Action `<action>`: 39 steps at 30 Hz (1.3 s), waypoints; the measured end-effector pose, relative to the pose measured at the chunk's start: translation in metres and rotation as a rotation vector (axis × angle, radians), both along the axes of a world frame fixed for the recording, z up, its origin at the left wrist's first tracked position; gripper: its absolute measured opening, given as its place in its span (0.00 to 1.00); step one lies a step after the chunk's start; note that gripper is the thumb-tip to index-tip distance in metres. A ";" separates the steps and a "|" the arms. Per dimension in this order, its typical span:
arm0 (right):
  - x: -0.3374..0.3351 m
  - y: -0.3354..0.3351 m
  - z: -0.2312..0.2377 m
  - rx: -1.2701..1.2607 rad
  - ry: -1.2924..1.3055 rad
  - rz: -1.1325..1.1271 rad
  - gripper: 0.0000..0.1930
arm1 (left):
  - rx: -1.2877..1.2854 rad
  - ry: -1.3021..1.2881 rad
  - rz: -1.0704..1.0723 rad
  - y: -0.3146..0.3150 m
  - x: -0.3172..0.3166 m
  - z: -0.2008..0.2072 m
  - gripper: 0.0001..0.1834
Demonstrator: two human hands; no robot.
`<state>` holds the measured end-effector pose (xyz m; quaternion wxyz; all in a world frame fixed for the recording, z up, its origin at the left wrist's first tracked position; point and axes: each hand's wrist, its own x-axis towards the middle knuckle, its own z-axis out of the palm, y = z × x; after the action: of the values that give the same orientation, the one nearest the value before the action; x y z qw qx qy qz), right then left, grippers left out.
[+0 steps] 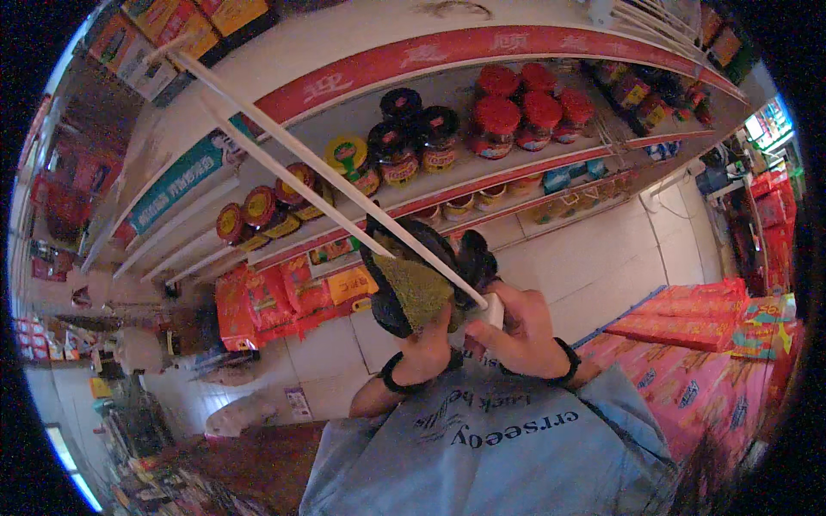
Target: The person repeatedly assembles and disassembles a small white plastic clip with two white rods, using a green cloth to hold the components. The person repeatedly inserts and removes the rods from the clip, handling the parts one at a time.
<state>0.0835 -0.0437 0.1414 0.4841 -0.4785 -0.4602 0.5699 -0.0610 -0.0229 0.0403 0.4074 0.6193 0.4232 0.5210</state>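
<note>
Two long, thin white rods run from the upper left toward my hands; they look like parts of one rack or frame. My right hand (520,331) is closed around the white block-like end (489,316) of the longer rod (344,191). At the shorter rod's near end (379,245), my left hand (423,351) is closed on an olive-green cloth (411,291). Black material, perhaps gloves, covers the fingers near both hands, so their exact grip is partly hidden. Both wrists carry dark bands, just above my grey-blue apron (516,447).
Ahead stands a white shelf unit with a red front strip (490,43). It holds red-lidded jars (496,125), dark-lidded jars (394,150) and a yellow-lidded jar (348,159). Red packages (258,301) sit low at left, and stacked red-pink boxes (680,361) at right. Pale tiles (594,245) cover the floor.
</note>
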 end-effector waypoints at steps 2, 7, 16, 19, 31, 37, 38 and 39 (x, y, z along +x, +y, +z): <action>-0.003 0.000 -0.004 0.374 -0.499 -0.064 0.15 | -0.145 0.133 -0.112 -0.006 -0.011 -0.006 0.21; -0.015 -0.012 -0.008 0.519 -0.824 -0.062 0.17 | 0.866 1.266 0.352 -0.016 -0.027 -0.004 0.25; 0.003 -0.048 -0.034 0.361 -0.587 0.203 0.14 | 0.372 0.358 0.646 0.050 -0.060 0.093 0.33; 0.003 -0.047 -0.023 -0.092 0.001 0.334 0.12 | 0.352 0.286 0.662 0.049 -0.058 0.091 0.34; -0.016 -0.024 -0.013 0.330 -0.617 0.023 0.14 | 0.247 0.340 0.243 -0.022 -0.014 0.009 0.23; 0.007 -0.038 -0.018 0.374 -0.773 0.176 0.14 | 0.384 0.617 0.583 0.001 -0.037 0.037 0.18; 0.015 -0.042 -0.012 0.332 -0.649 0.225 0.13 | 0.191 0.073 0.531 0.014 -0.036 0.064 0.25; 0.023 -0.045 -0.014 0.346 -0.644 0.229 0.13 | -0.002 -0.457 0.463 0.020 -0.036 0.082 0.31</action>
<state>0.1061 -0.0890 0.1270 0.3219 -0.4897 -0.7286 0.3546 -0.0969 -0.0029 0.1218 0.3632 0.3733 0.4506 0.7251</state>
